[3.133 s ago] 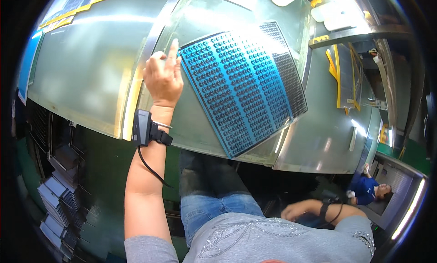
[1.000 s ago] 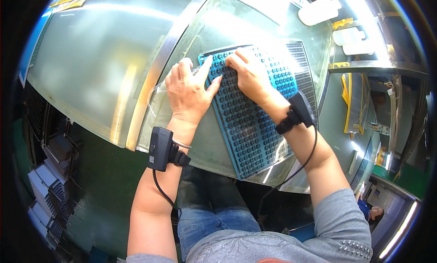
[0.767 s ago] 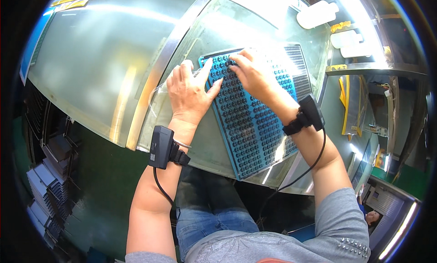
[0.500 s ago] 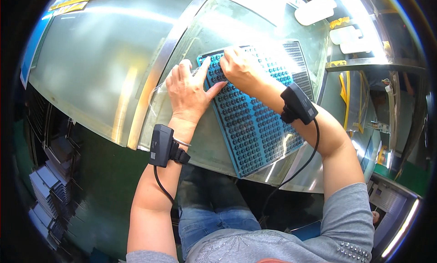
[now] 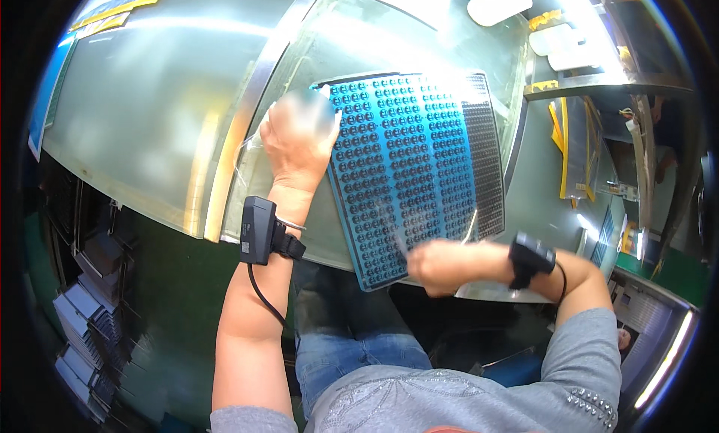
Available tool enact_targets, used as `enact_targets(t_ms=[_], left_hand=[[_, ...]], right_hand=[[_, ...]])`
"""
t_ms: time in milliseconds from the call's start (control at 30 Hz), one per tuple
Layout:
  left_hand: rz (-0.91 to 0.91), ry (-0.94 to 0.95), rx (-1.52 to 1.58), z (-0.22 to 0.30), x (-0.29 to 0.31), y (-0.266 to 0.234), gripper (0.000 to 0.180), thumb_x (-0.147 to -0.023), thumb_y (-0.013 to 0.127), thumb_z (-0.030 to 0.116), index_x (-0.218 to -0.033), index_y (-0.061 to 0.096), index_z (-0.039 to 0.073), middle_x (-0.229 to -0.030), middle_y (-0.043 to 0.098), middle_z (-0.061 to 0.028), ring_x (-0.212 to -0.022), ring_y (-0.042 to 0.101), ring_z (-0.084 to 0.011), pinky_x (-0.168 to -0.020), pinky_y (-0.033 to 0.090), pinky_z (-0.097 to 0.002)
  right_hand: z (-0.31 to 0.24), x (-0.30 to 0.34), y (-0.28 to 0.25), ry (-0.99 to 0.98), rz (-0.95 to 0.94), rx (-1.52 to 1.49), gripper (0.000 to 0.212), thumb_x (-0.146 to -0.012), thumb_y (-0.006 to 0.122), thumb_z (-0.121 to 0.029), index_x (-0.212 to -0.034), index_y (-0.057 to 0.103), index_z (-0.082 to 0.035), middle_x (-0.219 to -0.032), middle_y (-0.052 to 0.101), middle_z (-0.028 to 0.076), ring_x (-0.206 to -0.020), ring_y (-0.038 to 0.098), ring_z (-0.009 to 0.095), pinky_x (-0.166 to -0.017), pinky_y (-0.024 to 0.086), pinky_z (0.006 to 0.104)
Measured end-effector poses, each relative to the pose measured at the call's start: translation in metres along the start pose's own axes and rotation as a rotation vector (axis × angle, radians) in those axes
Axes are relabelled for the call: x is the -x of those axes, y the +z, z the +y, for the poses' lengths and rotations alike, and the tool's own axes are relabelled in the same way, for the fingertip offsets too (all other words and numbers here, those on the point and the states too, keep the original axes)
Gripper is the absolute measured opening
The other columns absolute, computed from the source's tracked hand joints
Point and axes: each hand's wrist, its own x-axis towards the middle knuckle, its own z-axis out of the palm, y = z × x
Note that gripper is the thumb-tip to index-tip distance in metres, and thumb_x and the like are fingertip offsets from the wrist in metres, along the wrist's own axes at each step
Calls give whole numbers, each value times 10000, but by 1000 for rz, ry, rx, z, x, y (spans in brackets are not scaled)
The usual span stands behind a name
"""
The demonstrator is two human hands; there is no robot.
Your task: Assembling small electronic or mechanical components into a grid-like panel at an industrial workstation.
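A blue sheet (image 5: 389, 175) with rows of black domed pieces lies at a slant on the glass-like tabletop. Beneath its right side shows a dark plate (image 5: 487, 163) with small closely set bumps. At the sheet's far left corner is my left hand (image 5: 296, 148), its fingertips against the edge; a blur hides most of the fingers. My right hand (image 5: 438, 267) is over the sheet's near right part, smeared by motion, fingers drawn together. A faint translucent streak beside its fingertips may be clear film, but what it holds is unclear.
A metal strip (image 5: 258, 88) divides this tabletop from another pale panel (image 5: 150, 126) on the left. White containers (image 5: 500, 2) stand at the far right. Yellow-edged frames (image 5: 575, 148) hang beyond the right side. Stacked boards (image 5: 86, 313) stand low on the left.
My right hand has swept from the sheet's far left corner toward its near right side. The left hand's spread fingers have drawn in at the corner. The sheet has shifted slightly left.
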Motion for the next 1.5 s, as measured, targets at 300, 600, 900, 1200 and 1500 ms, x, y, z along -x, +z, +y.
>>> enact_targets(t_ms=[300,600,900,1200,1500], left_hand=[[-15,24,10,-1,2,4,426,-857,711,445,-1239,702,256,-954,462,-41,-915,502,-234,-752,443,-392],[280,58,371,17,10,-80,232,-965,600,94,-1158,703,18,-923,585,-92,-830,526,-270,-751,435,-389],[-1691,-539,1504,75,141,-205,360,-1020,581,312,-1156,626,-19,-1128,641,-97,-1061,611,-169,-907,498,-320],[-273,-1209,2056,55,119,-190,348,-1070,407,410,-942,480,95,-781,575,-56,-699,587,-172,-740,560,-398],[-47,-367,781,33,18,-133,287,-939,696,259,-1057,515,71,-792,483,-12,-662,467,-133,-570,405,-291]], right_hand=[[-147,168,294,552,-839,-619,318,-777,631,-207,-972,714,30,-1024,712,240,-955,690,411,-778,555,488],[-93,146,171,413,-77,-1452,192,-915,566,-211,-832,578,-39,-789,599,22,-734,546,127,-673,463,301],[-86,12,-21,-220,396,-1579,186,-1030,479,-171,-985,526,4,-871,651,96,-695,635,132,-605,518,246],[-90,-39,7,101,463,-1635,212,-1010,583,-243,-1019,632,-37,-791,655,20,-674,618,79,-572,473,208],[98,-6,-97,478,1454,-163,145,-921,644,-122,-1004,689,-13,-929,678,136,-792,649,239,-751,521,338]])
